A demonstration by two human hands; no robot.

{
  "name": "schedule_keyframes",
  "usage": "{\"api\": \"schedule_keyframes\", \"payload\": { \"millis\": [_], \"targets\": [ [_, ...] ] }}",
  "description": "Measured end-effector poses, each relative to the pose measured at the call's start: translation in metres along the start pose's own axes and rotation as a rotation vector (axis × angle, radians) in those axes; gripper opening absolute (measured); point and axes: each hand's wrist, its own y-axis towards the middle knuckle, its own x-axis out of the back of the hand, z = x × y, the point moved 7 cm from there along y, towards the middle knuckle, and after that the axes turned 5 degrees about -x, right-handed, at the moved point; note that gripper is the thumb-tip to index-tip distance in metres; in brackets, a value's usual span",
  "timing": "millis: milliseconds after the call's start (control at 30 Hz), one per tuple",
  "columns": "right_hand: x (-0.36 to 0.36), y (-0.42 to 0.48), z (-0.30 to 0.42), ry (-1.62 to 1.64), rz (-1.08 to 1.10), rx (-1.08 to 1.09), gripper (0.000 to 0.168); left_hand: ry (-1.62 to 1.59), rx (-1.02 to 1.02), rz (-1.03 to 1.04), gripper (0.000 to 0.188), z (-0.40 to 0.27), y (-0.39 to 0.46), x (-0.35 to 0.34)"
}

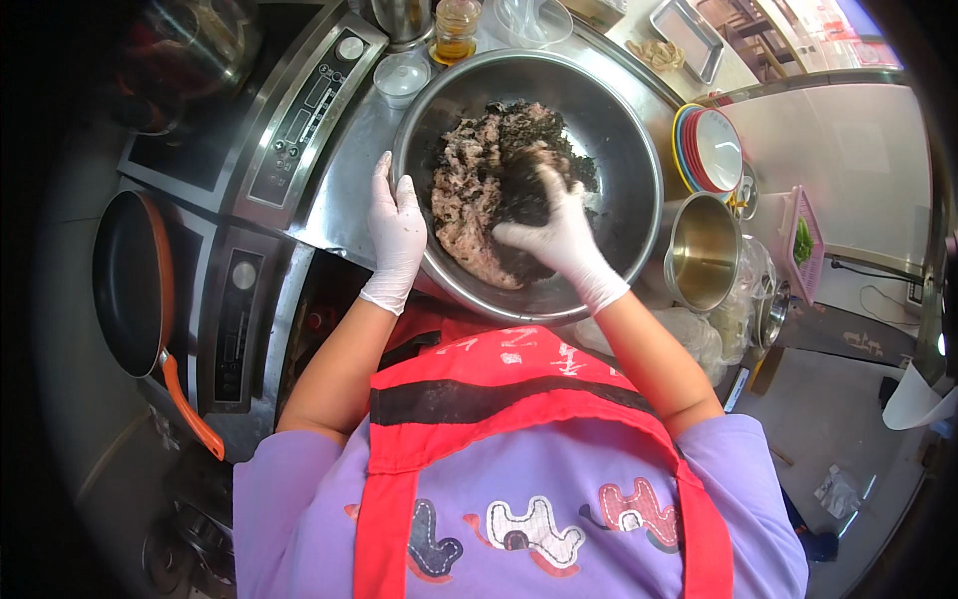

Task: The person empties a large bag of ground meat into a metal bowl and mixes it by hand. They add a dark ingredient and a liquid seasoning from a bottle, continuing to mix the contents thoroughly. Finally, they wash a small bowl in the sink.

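Observation:
A large stainless steel bowl stands on the metal counter before me. Pale pink minced meat lies in it, with dark chopped greens over and among it. My right hand, in a white glove, is down in the mix with thumb and fingers spread; its fingertips are blurred and partly hidden by dark bits. My left hand, gloved too, rests against the bowl's left rim, thumb apart from the upright fingers.
Left are induction cookers and a frying pan with an orange handle. A lidded plastic cup and an oil jar stand behind the bowl. At right are stacked plates, a steel pot and a pink basket holding greens.

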Motion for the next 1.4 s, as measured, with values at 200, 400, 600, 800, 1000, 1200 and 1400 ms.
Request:
{"api": "schedule_keyframes", "payload": {
  "millis": [200, 400, 600, 800, 1000, 1200, 1400],
  "targets": [
    [-0.044, -0.014, 0.052, -0.442, 0.182, 0.105, 0.067, -0.015, 0.031, -0.008, 0.041, 0.004, -0.004, 0.000],
    [-0.086, 0.042, 0.036, -0.492, 0.375, 0.158, 0.050, -0.078, 0.097, 0.011, 0.042, 0.004, -0.007, 0.001],
    [-0.088, 0.067, 0.017, -0.512, 0.517, 0.049, 0.062, -0.051, 0.048, -0.024, 0.043, 0.006, -0.007, 0.003],
    [-0.017, 0.029, 0.015, -0.052, 0.469, 0.112, 0.062, -0.072, 0.022, -0.056, 0.043, 0.010, -0.011, 0.005],
    [0.032, 0.061, -0.063, 0.596, 0.267, -0.446, 0.027, -0.019, 0.014, -0.077, 0.042, 0.012, -0.014, 0.008],
    [-0.019, 0.073, -0.061, 0.564, 0.121, -0.708, 0.055, -0.044, 0.131, -0.041, 0.041, 0.005, -0.012, 0.002],
    [-0.026, 0.029, 0.024, -0.092, 0.227, 0.230, 0.064, 0.001, 0.054, -0.120, 0.041, 0.010, -0.013, 0.007]
  ]
}}
